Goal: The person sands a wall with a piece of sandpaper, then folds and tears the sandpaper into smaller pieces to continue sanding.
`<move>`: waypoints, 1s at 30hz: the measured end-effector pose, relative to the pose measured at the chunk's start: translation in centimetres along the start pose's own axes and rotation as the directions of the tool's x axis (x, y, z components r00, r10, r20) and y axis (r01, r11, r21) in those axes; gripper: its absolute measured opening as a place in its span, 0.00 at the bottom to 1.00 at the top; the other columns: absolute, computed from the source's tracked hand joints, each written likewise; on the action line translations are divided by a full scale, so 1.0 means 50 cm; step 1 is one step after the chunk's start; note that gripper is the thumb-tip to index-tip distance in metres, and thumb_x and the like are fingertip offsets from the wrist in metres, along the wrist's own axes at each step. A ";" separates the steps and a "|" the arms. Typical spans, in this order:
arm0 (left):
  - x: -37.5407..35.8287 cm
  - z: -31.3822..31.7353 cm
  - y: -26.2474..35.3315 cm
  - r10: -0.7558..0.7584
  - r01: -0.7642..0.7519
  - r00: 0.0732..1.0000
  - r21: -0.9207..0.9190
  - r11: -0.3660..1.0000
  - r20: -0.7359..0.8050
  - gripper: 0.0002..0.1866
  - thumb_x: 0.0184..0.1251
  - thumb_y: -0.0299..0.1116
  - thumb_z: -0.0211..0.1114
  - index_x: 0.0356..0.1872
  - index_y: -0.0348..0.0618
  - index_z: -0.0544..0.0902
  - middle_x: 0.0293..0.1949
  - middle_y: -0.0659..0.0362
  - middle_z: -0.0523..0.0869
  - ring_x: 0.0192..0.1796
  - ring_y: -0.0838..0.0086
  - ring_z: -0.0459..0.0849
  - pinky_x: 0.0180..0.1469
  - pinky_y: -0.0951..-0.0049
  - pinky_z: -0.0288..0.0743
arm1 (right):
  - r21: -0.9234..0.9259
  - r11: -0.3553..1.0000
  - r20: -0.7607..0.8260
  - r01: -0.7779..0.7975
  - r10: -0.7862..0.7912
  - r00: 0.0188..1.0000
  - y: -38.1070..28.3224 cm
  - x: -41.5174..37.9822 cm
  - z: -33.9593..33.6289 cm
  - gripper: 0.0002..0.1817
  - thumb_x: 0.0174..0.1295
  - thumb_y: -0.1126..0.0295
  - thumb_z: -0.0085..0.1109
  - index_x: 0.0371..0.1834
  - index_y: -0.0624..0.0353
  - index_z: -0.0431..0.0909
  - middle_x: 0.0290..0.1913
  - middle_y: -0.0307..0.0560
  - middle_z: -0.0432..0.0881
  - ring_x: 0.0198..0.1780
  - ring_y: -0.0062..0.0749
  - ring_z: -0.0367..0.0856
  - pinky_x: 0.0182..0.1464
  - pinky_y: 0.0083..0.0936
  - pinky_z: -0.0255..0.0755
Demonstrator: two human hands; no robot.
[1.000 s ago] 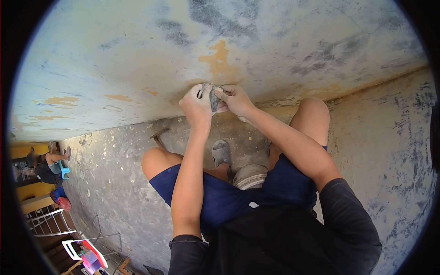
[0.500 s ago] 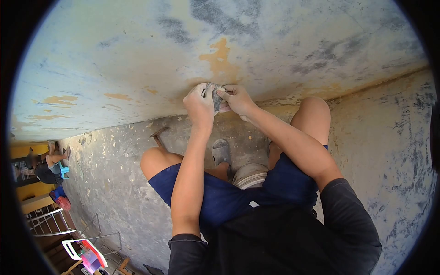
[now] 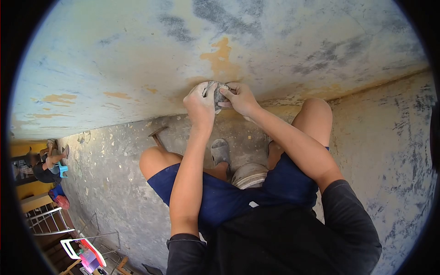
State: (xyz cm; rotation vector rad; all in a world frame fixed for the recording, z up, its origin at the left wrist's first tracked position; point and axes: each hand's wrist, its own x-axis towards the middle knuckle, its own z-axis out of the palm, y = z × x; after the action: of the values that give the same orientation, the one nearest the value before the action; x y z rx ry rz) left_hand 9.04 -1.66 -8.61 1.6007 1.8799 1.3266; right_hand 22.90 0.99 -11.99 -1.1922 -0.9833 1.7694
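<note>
A crumpled grey piece, dusty with white powder and looking like worn sandpaper [image 3: 221, 97], is held between my two hands, close to the foot of the wall. My left hand [image 3: 200, 101] is closed round its left side, the fingers curled and whitened with dust. On the other side my right hand [image 3: 240, 98] pinches its edge between thumb and fingers. Just beyond both hands rises the patchy wall [image 3: 137, 68], with an ochre bare spot above them. Part of the sandpaper is hidden by the fingers.
I sit on a round whitish bucket [image 3: 250, 176], knees apart. A hammer-like tool [image 3: 158, 134] lies by my left knee. A second wall [image 3: 385, 160] stands at right. Far left are a seated person [image 3: 45, 167], a blue stool [image 3: 63, 170] and a white metal rack [image 3: 50, 222].
My right hand has shifted slightly on the sandpaper, and more of its grey face shows between the hands. My left hand stays almost in place.
</note>
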 end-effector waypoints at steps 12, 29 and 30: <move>0.004 -0.001 0.022 -0.140 0.139 0.990 -0.040 0.990 -0.030 0.10 0.69 0.31 0.74 0.40 0.32 0.91 0.34 0.44 0.92 0.35 0.55 0.91 0.43 0.62 0.81 | -0.031 0.998 -0.073 0.060 -0.062 0.995 -0.004 -0.008 0.021 0.11 0.80 0.73 0.59 0.49 0.74 0.86 0.41 0.45 0.88 0.40 0.24 0.87 0.43 0.24 0.92; -0.002 -0.006 0.011 -0.149 0.147 0.986 -0.034 0.989 -0.069 0.11 0.67 0.32 0.76 0.42 0.32 0.92 0.33 0.47 0.94 0.33 0.66 0.90 0.43 0.65 0.81 | -0.530 0.819 -0.111 0.218 -0.322 0.940 -0.008 -0.009 0.024 0.12 0.72 0.67 0.67 0.41 0.69 0.89 0.27 0.60 0.86 0.26 0.43 0.79 0.38 0.39 0.74; 0.000 -0.007 0.013 -0.162 0.159 0.985 -0.041 0.986 -0.063 0.11 0.67 0.32 0.76 0.42 0.32 0.92 0.33 0.48 0.94 0.33 0.67 0.90 0.43 0.66 0.81 | -0.546 0.800 -0.107 0.247 -0.359 0.927 -0.001 -0.001 0.021 0.12 0.72 0.67 0.67 0.41 0.69 0.89 0.28 0.60 0.86 0.26 0.45 0.78 0.38 0.39 0.74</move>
State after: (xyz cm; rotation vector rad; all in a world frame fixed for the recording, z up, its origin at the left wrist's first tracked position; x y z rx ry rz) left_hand 9.15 -1.86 -7.88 1.3712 1.9666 1.3510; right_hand 21.91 0.78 -11.67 -1.4145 -1.4976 1.1192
